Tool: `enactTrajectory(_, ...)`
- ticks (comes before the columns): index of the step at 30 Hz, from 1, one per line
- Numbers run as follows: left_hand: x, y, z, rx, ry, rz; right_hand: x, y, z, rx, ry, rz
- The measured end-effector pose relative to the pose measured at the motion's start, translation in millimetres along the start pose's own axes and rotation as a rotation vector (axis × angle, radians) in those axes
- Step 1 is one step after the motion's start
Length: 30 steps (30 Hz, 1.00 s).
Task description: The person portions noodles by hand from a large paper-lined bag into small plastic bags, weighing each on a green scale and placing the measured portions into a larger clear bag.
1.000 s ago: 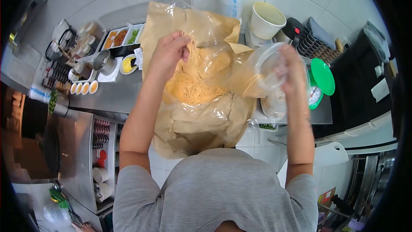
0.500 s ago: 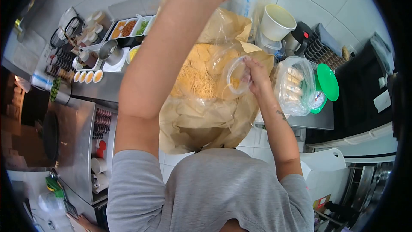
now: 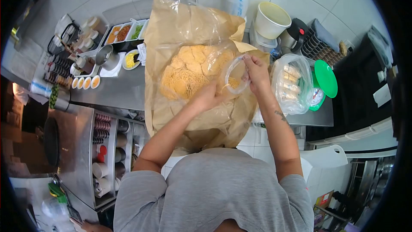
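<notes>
Gripping clear tub (image 3: 237, 66) at rim in fingers of right hand (image 3: 259, 74), beside noodle heap (image 3: 182, 76), over brown paper (image 3: 167, 21). Cannot tell state of left hand (image 3: 206, 98) fingers. Could spill strands (image 3: 234, 83) if gripped too loosely.

Centrally, noodles (image 3: 189, 73) lie on spread paper (image 3: 158, 38); a tub (image 3: 235, 69) containing further strands (image 3: 234, 82) is situated above the paper's right portion, just right of the noodles. To the left, the counter (image 3: 128, 89) bears food trays (image 3: 125, 32) at the rear, a pot (image 3: 105, 56) and a plate (image 3: 136, 65) before them, and a row of cups (image 3: 87, 82) nearer the front. To the right sits a bag (image 3: 296, 96), a scale (image 3: 316, 97) beyond it, with a bucket (image 3: 271, 21) and kettle (image 3: 292, 36) behind
</notes>
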State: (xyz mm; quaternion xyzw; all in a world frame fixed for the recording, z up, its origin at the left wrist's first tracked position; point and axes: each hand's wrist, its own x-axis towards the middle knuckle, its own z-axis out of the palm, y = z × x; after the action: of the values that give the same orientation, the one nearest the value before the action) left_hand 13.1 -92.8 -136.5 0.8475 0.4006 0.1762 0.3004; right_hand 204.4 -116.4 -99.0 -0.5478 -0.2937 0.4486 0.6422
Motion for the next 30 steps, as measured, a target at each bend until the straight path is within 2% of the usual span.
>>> enactTrajectory(1,-2.9,5.7,-2.6,-0.059,-0.055,-0.076,-0.4,-0.8,1.7,-0.025,0.003,-0.022)
enactTrajectory(4,11.2,20.7,-36.1,-0.703,-0.066,-0.213,-6.4,-4.6,6.7,-0.131,-0.019,-0.063)
enactTrajectory(6,22.4,45.9,-59.1,-0.881,-0.031,-0.087,-3.5,0.8,9.0,-0.140,-0.048,-0.070)
enactTrajectory(9,37.8,72.2,-61.7,-0.960,-0.213,0.127,-3.6,0.7,14.8,-0.005,0.010,-0.025)
enactTrajectory(10,37.6,71.1,-62.3,-0.734,-0.137,0.208,-5.1,-1.5,14.0,0.065,0.053,0.000)
enactTrajectory(12,38.5,71.0,-62.0,-0.280,0.008,0.366,-8.9,-7.0,3.6,0.030,0.000,-0.007)
enactTrajectory(15,37.2,49.4,-61.6,-0.248,0.085,0.415,-10.7,-12.4,-2.2,-0.038,-0.022,-0.022)
enactTrajectory(18,15.8,35.4,-42.9,0.092,-0.153,0.569,-8.9,-13.5,-4.7,-0.123,-0.046,-0.049)
enactTrajectory(21,16.8,30.5,-56.0,0.351,-0.128,0.333,-8.4,-25.1,-9.3,-0.219,-0.047,-0.122)
enactTrajectory(24,4.4,50.5,-94.2,0.210,0.019,0.359,-27.5,-52.1,3.6,-0.259,-0.081,-0.218)
enactTrajectory(25,3.1,50.0,-92.9,0.247,0.011,0.361,-33.5,-56.4,8.2,-0.268,-0.106,-0.245)
enactTrajectory(28,-3.6,39.2,-83.0,0.322,-0.020,0.357,-10.4,-28.8,-2.8,-0.405,-0.187,-0.157)
enactTrajectory(30,7.7,27.2,-78.7,0.335,-0.001,0.368,-6.6,-24.7,-8.1,-0.380,-0.146,-0.164)
